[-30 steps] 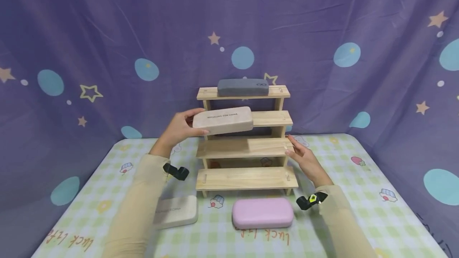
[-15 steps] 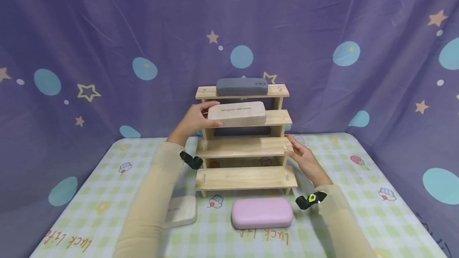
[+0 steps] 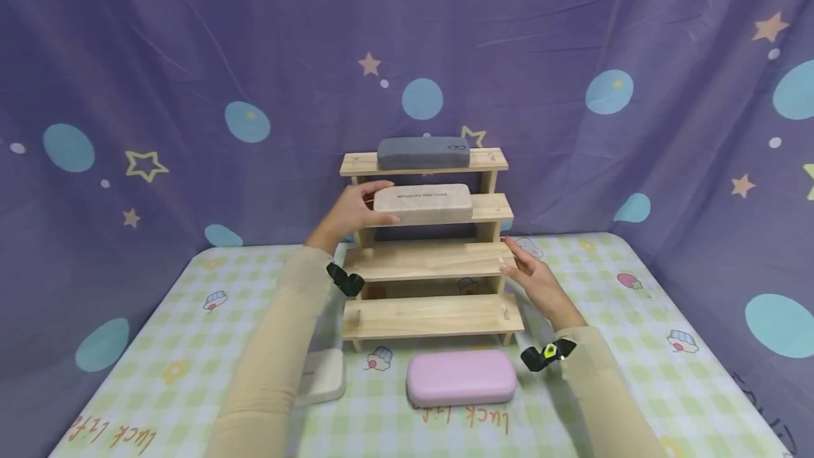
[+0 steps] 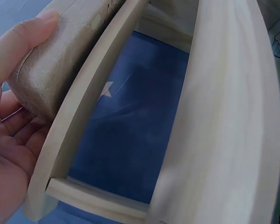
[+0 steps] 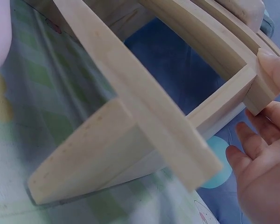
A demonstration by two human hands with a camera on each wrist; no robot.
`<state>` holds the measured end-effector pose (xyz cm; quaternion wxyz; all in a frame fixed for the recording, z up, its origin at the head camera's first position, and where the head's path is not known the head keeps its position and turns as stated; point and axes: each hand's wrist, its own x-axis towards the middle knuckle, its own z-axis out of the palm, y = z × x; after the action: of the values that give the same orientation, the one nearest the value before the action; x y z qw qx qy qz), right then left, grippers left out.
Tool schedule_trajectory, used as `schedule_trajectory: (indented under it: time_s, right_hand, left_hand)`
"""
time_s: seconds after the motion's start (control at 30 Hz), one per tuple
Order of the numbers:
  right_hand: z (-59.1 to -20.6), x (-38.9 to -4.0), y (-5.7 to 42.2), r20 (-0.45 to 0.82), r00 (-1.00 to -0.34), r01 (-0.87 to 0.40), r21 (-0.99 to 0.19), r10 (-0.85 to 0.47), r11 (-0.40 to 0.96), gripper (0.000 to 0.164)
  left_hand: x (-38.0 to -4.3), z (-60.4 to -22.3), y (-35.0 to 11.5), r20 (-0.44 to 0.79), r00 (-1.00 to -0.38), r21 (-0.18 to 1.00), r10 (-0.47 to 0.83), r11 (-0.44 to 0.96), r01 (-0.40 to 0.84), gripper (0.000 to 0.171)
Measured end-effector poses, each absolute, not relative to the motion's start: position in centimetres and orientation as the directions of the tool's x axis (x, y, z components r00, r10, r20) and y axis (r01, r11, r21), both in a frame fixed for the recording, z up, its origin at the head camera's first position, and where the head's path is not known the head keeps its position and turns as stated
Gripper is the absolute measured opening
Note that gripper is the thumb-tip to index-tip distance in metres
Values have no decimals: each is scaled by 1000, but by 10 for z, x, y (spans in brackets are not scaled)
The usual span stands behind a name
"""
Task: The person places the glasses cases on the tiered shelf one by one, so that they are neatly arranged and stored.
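My left hand (image 3: 352, 215) grips the left end of a whitish-beige glasses case (image 3: 423, 205) with dark lettering. The case is at the second-highest step of a wooden tiered display stand (image 3: 432, 316); in the left wrist view its lower edge (image 4: 51, 84) lies along the board, with my thumb on its face. Lower down, my right hand (image 3: 537, 281) holds the right end of the third step from the top. The right wrist view shows the thumb on top of that board (image 5: 252, 79) and curled fingers by its end. On the top step lies a grey-blue glasses case (image 3: 423, 153).
On the checked tablecloth in front of the stand lies a pink glasses case (image 3: 461, 378). Left of it, a cream glasses case (image 3: 323, 376) is partly covered by my left sleeve. A purple patterned curtain (image 3: 509, 55) hangs behind.
My left hand has carried the beige case right and slightly up, from left of the second-highest step to the step itself, and straightened it. My right hand stays at the stand's edge.
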<state>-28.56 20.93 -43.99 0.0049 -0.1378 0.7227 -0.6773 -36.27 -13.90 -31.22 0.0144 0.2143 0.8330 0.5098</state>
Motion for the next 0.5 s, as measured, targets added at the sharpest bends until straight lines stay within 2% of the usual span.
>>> schedule_trajectory:
  time_s: [0.5]
  right_hand:
    - [-439, -284, 209, 169, -963, -181, -983, -209, 39, 67]
  left_hand:
    - [-371, -312, -129, 156, -912, 837, 380, 440, 326, 82]
